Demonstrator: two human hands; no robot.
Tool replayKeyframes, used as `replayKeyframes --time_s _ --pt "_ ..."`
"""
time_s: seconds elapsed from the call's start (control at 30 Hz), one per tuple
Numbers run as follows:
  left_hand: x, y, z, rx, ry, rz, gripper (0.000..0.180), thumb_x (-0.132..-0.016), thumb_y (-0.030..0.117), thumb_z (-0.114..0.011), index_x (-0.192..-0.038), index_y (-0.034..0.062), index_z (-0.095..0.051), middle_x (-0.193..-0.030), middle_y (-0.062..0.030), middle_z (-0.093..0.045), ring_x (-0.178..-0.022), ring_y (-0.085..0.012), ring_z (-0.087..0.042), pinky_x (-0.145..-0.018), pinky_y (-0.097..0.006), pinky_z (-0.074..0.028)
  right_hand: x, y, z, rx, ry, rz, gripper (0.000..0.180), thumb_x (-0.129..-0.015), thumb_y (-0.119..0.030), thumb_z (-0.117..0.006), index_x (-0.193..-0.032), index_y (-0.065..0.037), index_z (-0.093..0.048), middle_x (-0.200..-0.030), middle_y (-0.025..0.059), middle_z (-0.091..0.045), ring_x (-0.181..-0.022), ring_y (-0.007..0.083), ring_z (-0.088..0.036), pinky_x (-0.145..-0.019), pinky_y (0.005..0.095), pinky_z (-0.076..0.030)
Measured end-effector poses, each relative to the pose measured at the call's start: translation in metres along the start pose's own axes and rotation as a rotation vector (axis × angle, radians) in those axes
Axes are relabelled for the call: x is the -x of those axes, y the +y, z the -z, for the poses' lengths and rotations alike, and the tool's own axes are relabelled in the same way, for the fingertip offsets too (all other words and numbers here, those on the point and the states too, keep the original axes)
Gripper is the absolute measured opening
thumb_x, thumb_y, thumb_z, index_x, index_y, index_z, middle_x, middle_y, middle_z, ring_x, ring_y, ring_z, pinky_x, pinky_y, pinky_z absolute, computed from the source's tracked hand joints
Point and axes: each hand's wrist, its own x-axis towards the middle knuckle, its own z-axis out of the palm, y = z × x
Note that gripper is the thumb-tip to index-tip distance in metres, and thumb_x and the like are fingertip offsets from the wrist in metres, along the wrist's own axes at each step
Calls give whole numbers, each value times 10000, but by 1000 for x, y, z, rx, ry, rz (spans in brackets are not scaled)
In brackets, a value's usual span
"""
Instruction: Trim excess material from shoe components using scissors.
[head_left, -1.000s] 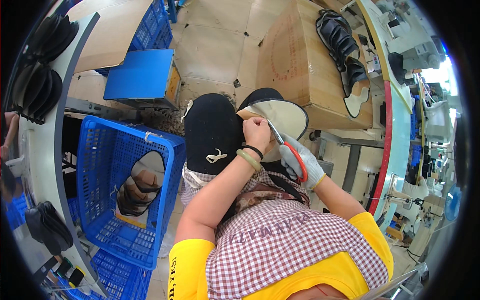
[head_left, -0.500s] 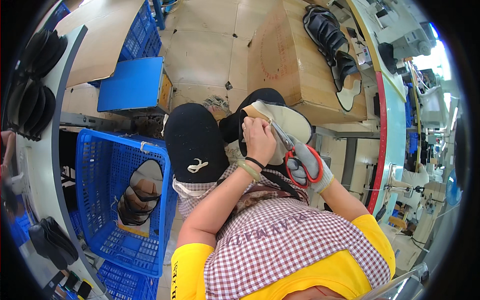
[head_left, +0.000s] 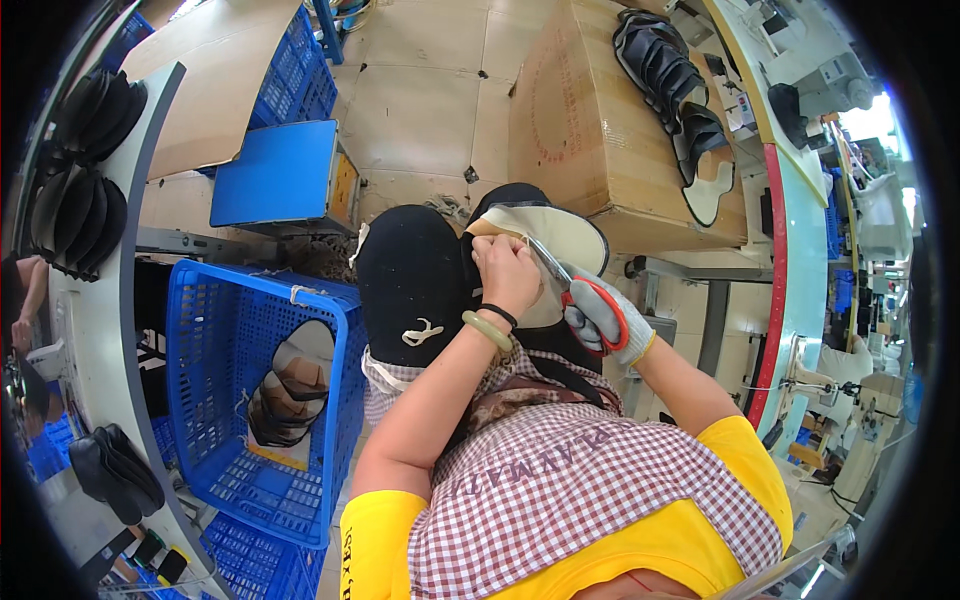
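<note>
Cream-lined black shoe upper (head_left: 560, 235) sits on the lap, pinched at its edge by the bare left hand (head_left: 508, 272). Gloved right hand (head_left: 603, 318) is closed round red-handled scissors (head_left: 580, 290), blades at the rim. Trimming looks partway: lining edge uneven. Blue plastic crate (head_left: 215, 390) holds more pieces.

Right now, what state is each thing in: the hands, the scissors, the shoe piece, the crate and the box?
left hand: bare, pinching the shoe piece's edge
right hand: gloved, grip closed through the scissors' handles
scissors: red-handled, tip at the shoe piece
shoe piece: cream inside up, held on lap
blue crate: open, a few soles inside
cardboard box: closed, black soles stacked on top
</note>
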Motion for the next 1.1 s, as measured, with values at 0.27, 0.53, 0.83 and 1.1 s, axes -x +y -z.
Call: replayKeyframes --time_s 0.27,0.53,0.83,1.1 --pt "0 1 2 50 -12 -13 89 -774 68 -611 -817 -3 -577 -978 -208 -502 -984 -369 -466 -897 -441 -374 -7 -2 10 -17 -55 29 279 -955 -360 -490 -1153 -164 -507 -686 -29 -485 -440 37 -374 -374 181 -309" --pt "29 -4 17 164 2 -111 75 -786 22 -592 -817 -9 -531 -1042 -207 -484 -1014 -370 -467 -894 -435 -378 10 -3 21 -117 -133 -76 357 -952 -407 -505 -1182 -136 -474 -723 -25 -509 -457 34 -381 -393 180 -328" --pt "39 3 47 244 -123 -34 36 -844 8 -556 -869 2 -531 -1257 -187 -433 -1179 -289 -470 -948 -332 -418 9 -11 7 37 -155 -67 359 -958 -376 -492 -1204 -116 -503 -711 -22 -514 -475 43 -402 -414 193 -339" --pt "37 -9 53 374 -232 11 11 -864 -5 -539 -871 4 -539 -1337 -171 -358 -1236 -223 -418 -998 -320 -384 -4 3 13 -19 -229 -40 397 -955 -391 -497 -1242 -118 -472 -714 -31 -507 -489 44 -400 -415 191 -323"
